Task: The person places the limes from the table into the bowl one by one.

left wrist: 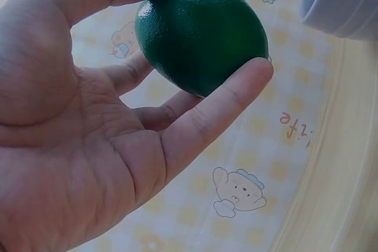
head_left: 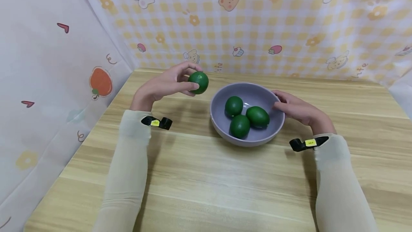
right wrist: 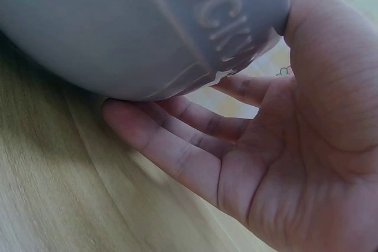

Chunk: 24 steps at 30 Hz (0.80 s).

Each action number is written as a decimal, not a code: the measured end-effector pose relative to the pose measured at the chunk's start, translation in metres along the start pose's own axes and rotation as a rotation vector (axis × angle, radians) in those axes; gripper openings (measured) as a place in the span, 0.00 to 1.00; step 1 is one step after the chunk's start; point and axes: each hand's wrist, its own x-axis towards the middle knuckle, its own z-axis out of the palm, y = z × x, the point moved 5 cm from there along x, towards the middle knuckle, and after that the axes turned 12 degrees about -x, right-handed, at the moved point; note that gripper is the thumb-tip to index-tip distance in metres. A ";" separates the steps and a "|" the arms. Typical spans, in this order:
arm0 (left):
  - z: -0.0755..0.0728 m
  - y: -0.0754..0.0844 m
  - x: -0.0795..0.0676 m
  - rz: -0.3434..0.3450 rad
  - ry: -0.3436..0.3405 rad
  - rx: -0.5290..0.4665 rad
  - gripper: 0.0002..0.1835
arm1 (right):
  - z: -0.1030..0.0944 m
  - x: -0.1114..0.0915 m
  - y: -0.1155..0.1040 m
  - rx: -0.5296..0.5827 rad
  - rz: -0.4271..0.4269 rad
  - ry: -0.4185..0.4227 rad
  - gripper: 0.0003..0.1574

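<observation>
My left hand [head_left: 168, 81] holds a green lime [head_left: 198, 82] above the table, left of the bowl, pinched between thumb and fingers. In the left wrist view the lime [left wrist: 204, 33] shows a glossy, pebbled skin, and the palm stays apart from it. A grey-purple bowl [head_left: 222, 131] stands on the table with three more limes [head_left: 240, 126] inside. My right hand [head_left: 299, 110] grips the bowl's right side, thumb at the rim. Seen from the right wrist, its fingers [right wrist: 171, 151] support the bowl's curved underside, below raised lettering on the wall.
The wood-grain table [head_left: 225, 182] reaches back to a yellow checked cloth [head_left: 244, 28] with cartoon prints. A white printed cloth [head_left: 48, 63] hangs along the left edge. Small black wrist cameras [head_left: 157, 122] sit on both sleeves.
</observation>
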 end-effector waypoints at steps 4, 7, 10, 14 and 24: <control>0.004 0.000 0.003 -0.003 0.002 0.004 0.24 | 0.000 0.000 0.001 0.007 0.000 0.002 0.34; 0.006 0.001 0.003 -0.008 0.001 0.009 0.24 | -0.001 0.000 0.001 0.009 -0.002 0.004 0.33; 0.007 0.001 0.004 -0.005 -0.001 0.012 0.25 | -0.001 -0.001 0.000 0.009 -0.002 0.006 0.33; 0.008 0.001 0.006 0.001 -0.002 0.011 0.25 | -0.001 -0.001 0.000 0.008 -0.004 0.004 0.33; 0.014 0.001 0.009 0.008 -0.003 0.010 0.26 | -0.001 0.000 0.000 0.013 -0.003 0.001 0.33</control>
